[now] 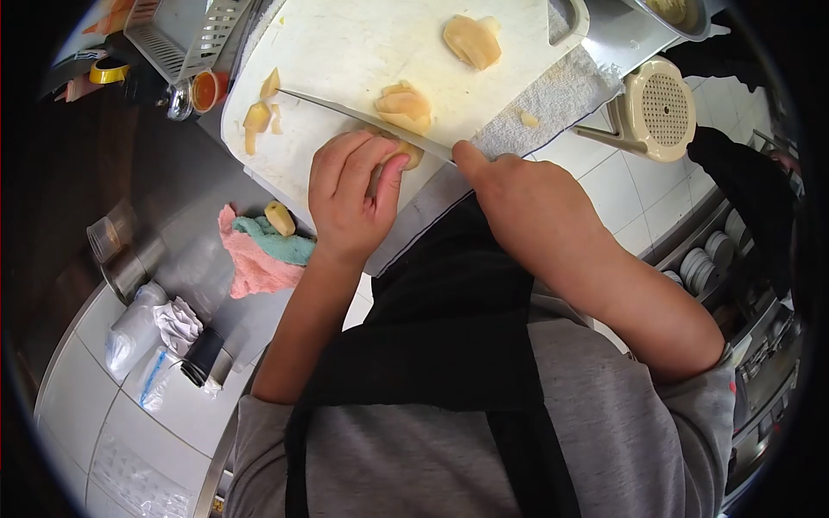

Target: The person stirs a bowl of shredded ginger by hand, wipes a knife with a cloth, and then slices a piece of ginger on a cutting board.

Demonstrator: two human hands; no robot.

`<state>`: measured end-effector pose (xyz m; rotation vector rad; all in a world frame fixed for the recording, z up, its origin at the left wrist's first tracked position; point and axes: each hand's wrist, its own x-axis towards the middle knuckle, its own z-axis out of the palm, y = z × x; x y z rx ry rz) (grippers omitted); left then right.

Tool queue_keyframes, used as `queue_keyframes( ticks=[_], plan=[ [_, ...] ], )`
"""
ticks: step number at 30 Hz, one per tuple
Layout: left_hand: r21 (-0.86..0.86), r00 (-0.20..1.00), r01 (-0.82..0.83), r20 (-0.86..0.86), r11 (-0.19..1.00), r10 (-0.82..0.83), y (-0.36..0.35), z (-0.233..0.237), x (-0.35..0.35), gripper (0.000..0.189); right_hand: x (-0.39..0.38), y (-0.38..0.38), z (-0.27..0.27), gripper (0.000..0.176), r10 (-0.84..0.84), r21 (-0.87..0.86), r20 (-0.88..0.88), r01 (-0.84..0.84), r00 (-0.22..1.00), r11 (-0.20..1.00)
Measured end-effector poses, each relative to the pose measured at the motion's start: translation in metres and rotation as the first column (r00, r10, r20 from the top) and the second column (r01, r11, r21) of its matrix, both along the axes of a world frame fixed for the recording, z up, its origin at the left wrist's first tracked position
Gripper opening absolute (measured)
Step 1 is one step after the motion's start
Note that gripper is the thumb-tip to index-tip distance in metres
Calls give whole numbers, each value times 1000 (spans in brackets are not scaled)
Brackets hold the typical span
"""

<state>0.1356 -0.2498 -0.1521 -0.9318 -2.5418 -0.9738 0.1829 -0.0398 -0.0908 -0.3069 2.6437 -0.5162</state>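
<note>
My left hand (352,197) has its fingers curled over a peeled potato (413,156) on the white cutting board (332,52), and mostly hides it. A long knife (358,116) is gripped in my right hand (522,194), its blade lying across the board beside the potato and its tip pointing left. Just beyond the blade is a fanned stack of potato slices (404,104). Farther back sits another sliced potato pile (471,43). Potato trimmings (256,119) lie near the board's left edge.
Beneath the board is a grey towel (566,99) with a small scrap on it. Pink (256,269) and green (276,242) cloths lie left, with a potato (279,218) on them. A plastic basket (186,39), a metal bowl (682,17) and a beige stool (661,110) stand around.
</note>
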Motion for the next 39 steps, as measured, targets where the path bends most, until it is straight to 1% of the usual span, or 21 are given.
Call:
queue_keyframes(
  ticks=[1, 5, 8, 10, 13, 15, 16, 18, 19, 20, 21, 22, 25, 27, 28, 30, 32, 34, 36, 37, 39],
  plan=[
    [1, 1000, 2, 0, 1000, -2, 0, 0, 0, 18, 0, 0, 0, 10, 13, 6, -33, -13, 999, 1000],
    [17, 1000, -13, 6, 1000, 13, 1, -3, 1, 20, 13, 13, 21, 12, 5, 11, -21, -5, 1000, 1000],
    [23, 999, -31, 5, 999, 31, 0, -2, 1, 21, 27, 29, 37, 15, 32, 23, 39, -33, 999, 999],
    [26, 1000, -28, 14, 999, 28, 2, -2, 2, 21, 33, 34, 42, 17, 36, 92, 107, -46, 994, 995],
    [27, 999, -38, 6, 999, 38, -1, -1, 2, 21, 31, 34, 48, 17, 36, 100, 135, -50, 990, 994],
    [91, 993, -86, 92, 992, 77, -9, 1, 1, 19, 34, 37, 47, 17, 17, 85, 127, -28, 992, 996],
    [86, 993, -89, 81, 992, 83, -13, 3, -6, 19, 35, 39, 47, 16, -10, 73, 126, 0, 992, 997],
    [39, 951, -308, 22, 951, 307, -23, 9, -24, 18, 41, 44, 48, 16, -21, 63, 136, 13, 991, 998],
    [39, 951, -310, 20, 950, 309, -25, 17, -36, 18, 44, 45, 49, 16, -36, 60, 154, 27, 987, 998],
    [-215, 958, -287, -85, 933, 275, -26, 27, -50, 17, 46, 46, 49, 16, -33, 62, 155, 24, 987, 998],
    [-456, 961, -272, -176, 847, 214, -30, 31, -60, 17, 48, 47, 49, 17, -46, 64, 161, 36, 986, 997],
    [-454, 960, -276, -176, 847, 219, -38, 28, -68, 17, 49, 47, 48, 18, -58, 67, 166, 47, 984, 997],
    [-566, 977, -210, -100, 797, 186, -64, 25, -85, 20, 50, 46, 47, 19, -30, 87, 155, 17, 987, 996],
    [-586, 954, -289, -108, 757, 280, -76, 20, -84, 20, 49, 46, 48, 19, -17, 111, 146, 0, 989, 994],
    [-586, 955, -286, -107, 758, 277, -73, 20, -80, 20, 48, 46, 49, 19, -2, 135, 140, -17, 990, 991],
    [-346, 925, -361, -254, 866, 284, -60, 21, -64, 20, 48, 48, 50, 19, -2, 121, 132, -14, 991, 993],
    [-257, 940, -283, -266, 924, 213, -48, 19, -37, 20, 48, 50, 51, 18, -1, 107, 122, -13, 993, 994],
    [-85, 1000, -31, -8, 996, 30, -31, 12, -9, 27, 47, 50, 51, 17, 7, 125, 109, -21, 994, 992],
    [29, 991, -59, 122, 998, 55, -4, 11, 9, 35, 44, 51, 54, 17, 15, 124, 107, -29, 994, 992],
    [30, 991, -61, 122, 998, 57, 3, 9, 11, 35, 43, 51, 55, 16, 22, 124, 104, -35, 994, 992],
    [-2, 987, -150, 66, 989, 149, 12, 8, 11, 40, 42, 52, 55, 16, 24, 118, 102, -36, 994, 992]
  ],
)
